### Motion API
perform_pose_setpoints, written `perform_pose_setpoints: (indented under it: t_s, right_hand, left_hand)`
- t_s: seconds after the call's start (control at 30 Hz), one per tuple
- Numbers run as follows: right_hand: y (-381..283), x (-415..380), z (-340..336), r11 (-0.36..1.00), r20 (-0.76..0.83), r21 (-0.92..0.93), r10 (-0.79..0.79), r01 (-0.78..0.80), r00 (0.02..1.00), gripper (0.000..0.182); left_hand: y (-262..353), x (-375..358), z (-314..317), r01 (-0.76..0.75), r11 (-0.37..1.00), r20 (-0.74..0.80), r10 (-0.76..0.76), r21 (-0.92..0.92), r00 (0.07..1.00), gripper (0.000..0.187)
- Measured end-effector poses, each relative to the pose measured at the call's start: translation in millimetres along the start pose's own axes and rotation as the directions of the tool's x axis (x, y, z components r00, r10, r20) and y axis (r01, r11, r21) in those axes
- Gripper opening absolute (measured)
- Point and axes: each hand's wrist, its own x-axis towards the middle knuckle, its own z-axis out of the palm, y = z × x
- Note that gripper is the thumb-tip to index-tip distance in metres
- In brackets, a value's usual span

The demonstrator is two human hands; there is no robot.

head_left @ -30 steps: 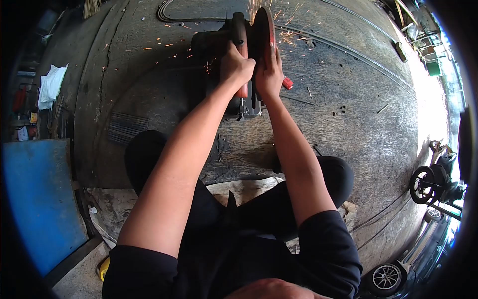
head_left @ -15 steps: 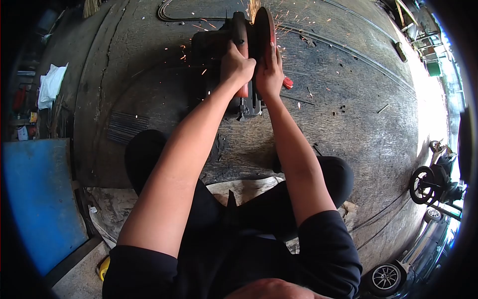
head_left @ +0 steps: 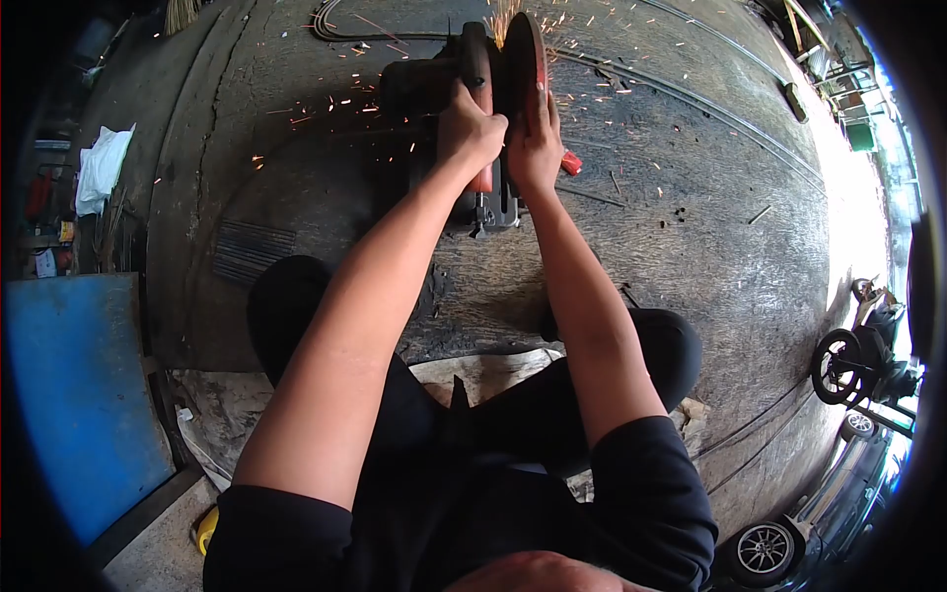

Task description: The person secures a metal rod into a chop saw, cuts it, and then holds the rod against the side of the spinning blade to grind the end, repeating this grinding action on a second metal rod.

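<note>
i am in the middle of a cut. my left hand [head_left: 470, 126] is wrapped tight around the red handle [head_left: 481, 173] of the chop saw [head_left: 464, 118], fingers closed all the way round it, and it presses the handle down. my right hand [head_left: 534, 146] lies just beside it, fingers stretched together and flat against the red guard [head_left: 526, 54] that covers the disc. the two hands are almost touching each other.

the saw stands on the concrete floor [head_left: 691, 247], far from my body and in the middle of the view, in front of my knees. sparks [head_left: 395, 49] fly from the far end of the disc and spread to the left and to the right over the floor. the piece that is being cut is hidden behind the saw, so i cannot tell what it is or how deep the disc is in it.

i think the cut is not finished, because the sparks are many. the next move, in my opinion, needs steady and even pressure on the handle, no twisting, and the right hand must stay on the guard only, away from the disc edge.

on the left there is a blue board [head_left: 79, 395] and a white cloth [head_left: 102, 168]. at the right edge stands a motorbike [head_left: 858, 360].
</note>
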Motion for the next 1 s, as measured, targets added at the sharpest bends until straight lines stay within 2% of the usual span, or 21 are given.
perform_pose_setpoints:
  t_s: [0.23, 0.83, 1.0]
  right_hand:
    - [-0.2, -0.1, 0.6, 1.0, 0.008, 0.002, 0.02, -0.02, 1.0, 0.056]
    - [0.1, -1.1, 0.1, 1.0, 0.007, 0.014, 0.021, -0.021, 1.0, 0.055]
    - [-0.5, -1.5, -0.2, 1.0, 0.002, 0.007, 0.027, -0.027, 1.0, 0.055]
  left_hand:
    - [-3.9, 1.0, 3.3, -0.041, 0.999, -0.033, 0.04, -0.012, 0.999, 0.06]
    - [-0.5, -2.1, 0.8, -0.001, 1.0, -0.012, 0.001, -0.007, 1.0, 0.058]
    - [-6.8, 1.1, 4.8, -0.033, 0.999, -0.029, 0.032, -0.02, 0.999, 0.06]
